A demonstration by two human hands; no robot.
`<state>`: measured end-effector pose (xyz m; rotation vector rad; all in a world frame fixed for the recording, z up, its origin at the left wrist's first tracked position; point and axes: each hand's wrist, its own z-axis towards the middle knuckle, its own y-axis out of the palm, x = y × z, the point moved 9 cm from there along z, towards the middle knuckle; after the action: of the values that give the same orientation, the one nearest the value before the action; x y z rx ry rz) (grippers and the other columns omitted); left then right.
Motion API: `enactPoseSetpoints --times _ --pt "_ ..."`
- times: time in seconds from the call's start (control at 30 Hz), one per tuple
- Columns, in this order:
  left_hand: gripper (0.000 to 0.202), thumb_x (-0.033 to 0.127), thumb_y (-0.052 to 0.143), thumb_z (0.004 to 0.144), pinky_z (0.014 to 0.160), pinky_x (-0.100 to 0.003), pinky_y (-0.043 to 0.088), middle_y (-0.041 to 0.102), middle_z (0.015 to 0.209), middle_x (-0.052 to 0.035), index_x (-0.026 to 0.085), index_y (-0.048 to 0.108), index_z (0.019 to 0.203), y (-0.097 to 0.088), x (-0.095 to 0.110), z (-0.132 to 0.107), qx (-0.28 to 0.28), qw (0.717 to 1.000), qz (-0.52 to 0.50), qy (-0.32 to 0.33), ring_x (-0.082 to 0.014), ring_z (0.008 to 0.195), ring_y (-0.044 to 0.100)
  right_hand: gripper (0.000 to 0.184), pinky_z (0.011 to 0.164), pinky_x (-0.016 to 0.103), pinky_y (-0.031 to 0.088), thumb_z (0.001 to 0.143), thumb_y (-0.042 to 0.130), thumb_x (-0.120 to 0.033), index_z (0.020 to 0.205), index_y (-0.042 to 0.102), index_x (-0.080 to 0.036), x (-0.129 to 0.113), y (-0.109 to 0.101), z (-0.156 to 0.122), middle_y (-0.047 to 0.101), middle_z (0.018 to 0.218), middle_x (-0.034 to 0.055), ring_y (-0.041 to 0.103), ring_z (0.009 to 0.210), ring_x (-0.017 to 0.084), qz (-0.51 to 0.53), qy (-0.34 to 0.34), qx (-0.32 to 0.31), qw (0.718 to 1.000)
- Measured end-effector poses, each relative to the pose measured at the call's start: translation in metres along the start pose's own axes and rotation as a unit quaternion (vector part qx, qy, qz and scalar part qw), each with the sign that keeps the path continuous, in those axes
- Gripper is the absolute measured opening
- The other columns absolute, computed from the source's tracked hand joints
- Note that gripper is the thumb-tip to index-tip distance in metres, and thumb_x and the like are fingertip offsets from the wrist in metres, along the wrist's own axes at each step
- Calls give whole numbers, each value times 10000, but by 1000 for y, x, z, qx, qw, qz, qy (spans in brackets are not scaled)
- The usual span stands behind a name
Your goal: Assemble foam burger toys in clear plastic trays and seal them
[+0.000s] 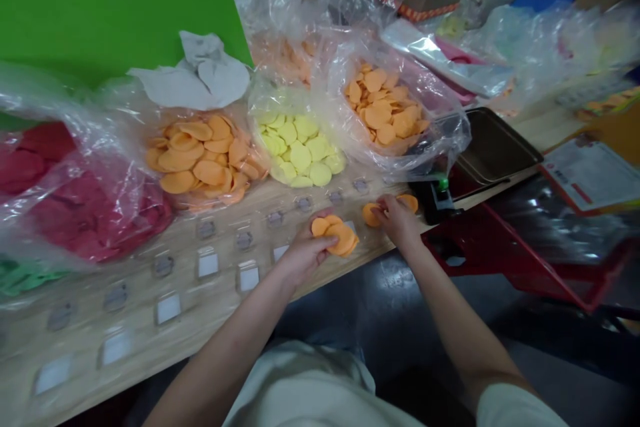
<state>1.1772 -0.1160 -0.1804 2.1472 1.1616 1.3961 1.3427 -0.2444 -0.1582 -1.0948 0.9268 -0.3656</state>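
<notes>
Left hand (306,253): closed around orange discs (341,238)
Right hand (399,220): gripping one disc (371,215)
Nearby: wooden board (190,287), bag of yellow discs (295,150)

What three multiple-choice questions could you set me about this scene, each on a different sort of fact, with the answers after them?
1. Where is the bag of pale yellow discs?
A. Between two bags of orange discs
B. On the floor
C. In the person's lap

2. What colour are the discs in the left hand?
A. Red
B. Green
C. Orange

3. What state is the whitish sheet by the green board in?
A. Rolled tight
B. Crumpled
C. Folded flat

Answers:
1. A, because an orange-filled bag lies on each side of it.
2. C, because the orange discs sit against its fingers.
3. B, because the sheet lies in rumpled folds.
</notes>
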Motion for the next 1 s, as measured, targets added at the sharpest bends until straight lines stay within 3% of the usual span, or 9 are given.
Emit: enactPoseSetpoints --times 0.17,0.23,0.33,0.43,0.53,0.6,0.7,0.8,1.0 --pt "652 116 719 598 791 -259 468 566 1079 -41 230 437 1175 -7 8 -1 21 999 10 48 -145 942 567 206 827 414 387 809 510 -304 904 630 -165 -31 -11 -17 575 977 122 482 943 257 -95 -60 63 992" --pt "627 124 738 573 782 -275 473 577 1033 -39 209 461 1129 -9 9 -1 45 996 36 68 -154 913 573 276 783 395 420 812 512 -353 997 611 -175 -44 -11 -27 571 1000 120 503 931 247 -1 -27 54 998" --pt "571 151 743 575 756 -264 475 579 970 -29 196 481 1080 -12 11 -6 84 991 52 95 -146 864 576 316 645 310 463 824 489 -387 1065 568 -199 -76 16 -43 611 915 67 559 755 174 212 10 -70 975" --pt "527 198 693 654 736 -268 482 565 1029 -39 230 451 1120 -8 -3 -18 58 998 -15 34 -152 885 579 216 644 289 463 796 531 -373 894 603 -195 -98 22 -54 614 828 39 558 711 152 284 30 -50 957" --pt "575 131 702 629 747 -259 480 552 1082 -40 248 443 1129 -2 -16 -31 -6 999 -41 -30 -152 916 578 169 634 274 459 779 555 -357 819 569 -194 -93 20 -54 587 775 21 550 692 139 324 56 -15 944" --pt "566 101 709 604 740 -237 474 557 1055 -35 231 465 1097 -14 -16 -34 15 1000 -10 -15 -140 901 576 181 586 260 449 792 532 -371 847 527 -198 -73 17 -49 566 758 7 535 638 124 360 95 19 928" --pt "499 113 687 609 710 -226 470 560 1015 -36 208 497 1061 -43 -5 -33 104 990 87 34 -138 886 561 198 596 273 444 784 529 -379 854 520 -194 -50 11 -35 571 764 16 540 646 134 303 90 52 947" --pt "427 121 623 644 674 -230 468 550 1028 -43 202 514 1049 -60 13 -34 152 966 196 73 -155 907 539 213 630 294 447 765 538 -367 879 551 -187 -49 25 -24 605 810 48 569 728 170 195 28 -12 980" --pt "507 50 538 645 839 -285 438 535 1137 -48 205 488 1125 -37 50 -29 77 923 348 148 -163 1011 516 174 694 317 428 815 492 -302 898 581 -177 -64 37 -25 608 782 60 535 770 193 -1 -74 -38 997"
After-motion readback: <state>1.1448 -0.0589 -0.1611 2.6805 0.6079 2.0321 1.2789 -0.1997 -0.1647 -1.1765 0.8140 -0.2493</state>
